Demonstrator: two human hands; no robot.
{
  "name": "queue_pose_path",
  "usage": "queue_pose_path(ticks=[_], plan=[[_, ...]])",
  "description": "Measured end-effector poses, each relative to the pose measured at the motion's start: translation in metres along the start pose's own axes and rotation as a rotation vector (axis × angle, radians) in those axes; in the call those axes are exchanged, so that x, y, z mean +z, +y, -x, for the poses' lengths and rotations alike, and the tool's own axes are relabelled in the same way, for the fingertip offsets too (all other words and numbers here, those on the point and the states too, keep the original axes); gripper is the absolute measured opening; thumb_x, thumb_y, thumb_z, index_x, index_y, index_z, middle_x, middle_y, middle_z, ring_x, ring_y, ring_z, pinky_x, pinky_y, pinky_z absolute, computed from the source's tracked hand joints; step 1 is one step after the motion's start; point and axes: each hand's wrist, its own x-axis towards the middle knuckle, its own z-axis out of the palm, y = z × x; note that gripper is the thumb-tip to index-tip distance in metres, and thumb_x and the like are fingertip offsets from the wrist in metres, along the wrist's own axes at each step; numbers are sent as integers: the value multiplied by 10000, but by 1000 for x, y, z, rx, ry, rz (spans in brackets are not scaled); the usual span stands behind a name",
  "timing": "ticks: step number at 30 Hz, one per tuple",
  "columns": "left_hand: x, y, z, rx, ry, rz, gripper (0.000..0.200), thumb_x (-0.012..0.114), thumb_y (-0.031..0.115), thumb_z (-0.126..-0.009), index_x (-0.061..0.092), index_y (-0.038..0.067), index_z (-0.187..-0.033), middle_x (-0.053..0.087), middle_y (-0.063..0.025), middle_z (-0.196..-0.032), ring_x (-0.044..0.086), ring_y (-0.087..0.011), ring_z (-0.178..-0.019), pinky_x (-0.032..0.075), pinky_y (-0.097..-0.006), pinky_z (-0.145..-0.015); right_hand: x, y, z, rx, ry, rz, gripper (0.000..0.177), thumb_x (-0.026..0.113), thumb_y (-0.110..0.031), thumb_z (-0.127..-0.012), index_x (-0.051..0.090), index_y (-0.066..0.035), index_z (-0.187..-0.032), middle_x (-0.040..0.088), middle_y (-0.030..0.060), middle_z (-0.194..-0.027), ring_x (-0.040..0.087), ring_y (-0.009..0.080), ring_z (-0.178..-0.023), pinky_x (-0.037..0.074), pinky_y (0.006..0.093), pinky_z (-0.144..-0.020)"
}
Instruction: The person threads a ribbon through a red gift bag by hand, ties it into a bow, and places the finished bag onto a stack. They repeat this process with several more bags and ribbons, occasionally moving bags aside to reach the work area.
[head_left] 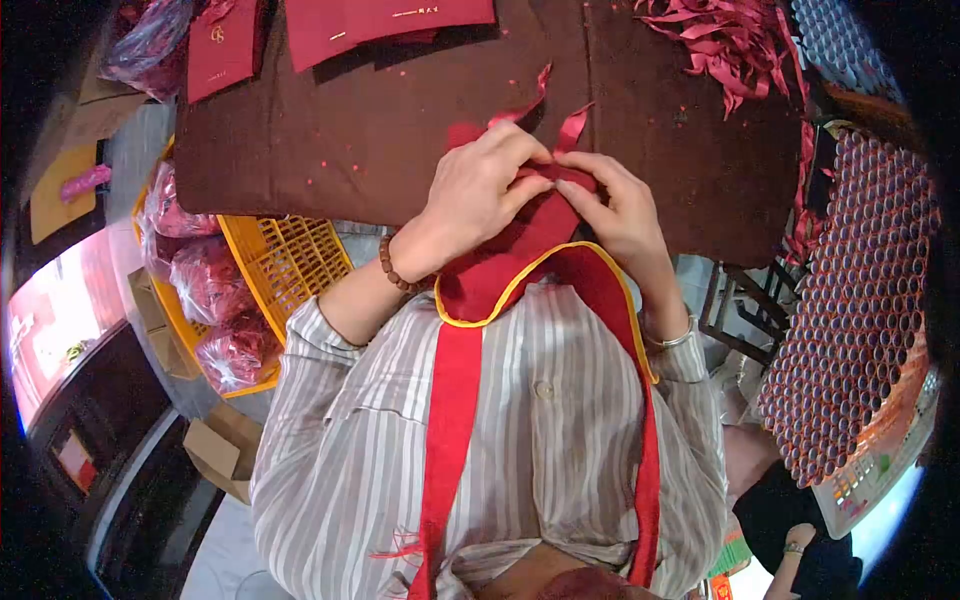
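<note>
Surface: brown-clothed table, red ribbon scraps heaped at its far corner, yellow crate beside it.
Left hand: fingers pinched on a red ribbon near the table's front edge.
Right hand: pinching the same ribbon, touching the left.
Ribbon: between both hands, two ends sticking up, over a red cloth piece.

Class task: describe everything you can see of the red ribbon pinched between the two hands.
The red ribbon is a narrow, glossy, satin-looking strip. Two loose ends stick out past the fingertips, angled apart, and one curls at its tip. Its middle is hidden in the grip of the left hand and the right hand, which both pinch it over the brown cloth. Whether it is knotted cannot be told.
</note>
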Motion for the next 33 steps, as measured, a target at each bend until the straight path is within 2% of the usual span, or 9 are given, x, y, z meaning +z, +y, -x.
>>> queue_pose_path(ticks=[7, 9, 16, 19, 21, 24, 27, 31, 33], plan=[[4, 1, 0, 10, 50, 13, 187, 672, 178, -740, 594, 58, -860, 574, -98, -839, 591, -291, -723, 472, -375, -610, 7, 9, 6, -222, 202, 97, 245, 674, -117, -772, 616, -22, -990, 589, 65, -920, 554, 104, -755, 437, 223, -633], [7, 0, 0, 52, 74, -5, 183, 672, 174, -739, 579, 58, -845, 564, -93, -816, 588, -290, -703, 467, -375, -596, 3, 6, 6, -51, 92, 65, 225, 674, -111, -766, 616, -6, -956, 587, 70, -928, 563, 131, -753, 441, 239, -629], [13, 2, 0, 160, 77, -262, 211, 709, 243, -701, 581, 88, -764, 551, -61, -723, 551, -260, -648, 419, -363, -561, -4, 5, 2, -64, -27, 147, 202, 664, -83, -760, 602, 21, -922, 584, 104, -904, 583, 195, -761, 457, 277, -653], [-12, 14, -9, 306, 42, -377, 219, 689, 298, -719, 602, 98, -731, 555, -43, -692, 550, -249, -687, 411, -375, -590, -3, 11, 2, -224, -4, 185, 182, 653, -68, -762, 603, 19, -913, 587, 122, -903, 591, 230, -774, 466, 290, -670], [-20, 5, -15, 248, -34, -330, 240, 641, 325, -772, 636, 85, -751, 565, -64, -688, 544, -268, -728, 409, -385, -620, 2, 9, 5, -283, 55, 172, 162, 647, -57, -764, 606, 7, -907, 586, 140, -908, 598, 258, -805, 475, 304, -699], [-34, 1, -33, -131, -420, -52, 239, 556, 275, -836, 661, 61, -840, 595, -141, -713, 567, -299, -717, 427, -375, -627, 11, 5, 8, -312, 132, 187, 155, 651, -55, -761, 609, -9, -903, 585, 142, -928, 604, 261, -840, 478, 305, -722], [-32, -5, -47, -123, -626, -41, 231, 565, 257, -821, 673, 52, -824, 621, -161, -713, 601, -275, -688, 441, -363, -617, 12, 1, 9, -277, 119, 208, 154, 650, -57, -765, 616, -19, -910, 586, 137, -958, 606, 264, -859, 480, 306, -731], [-25, -6, -59, -309, -692, 0, 243, 614, 278, -770, 685, 48, -804, 656, -104, -716, 609, -194, -667, 450, -328, -634, 14, -2, 11, -231, 129, 199, 145, 642, -61, -774, 618, -16, -910, 584, 133, -977, 603, 267, -866, 479, 303, -735], [-20, -10, -57, -256, -680, 22, 241, 630, 282, -753, 677, 48, -788, 655, -85, -710, 605, -170, -680, 449, -316, -644, 13, 2, 11, -236, 129, 164, 150, 640, -71, -779, 614, 1, -908, 583, 139, -970, 600, 267, -872, 474, 303, -741]])
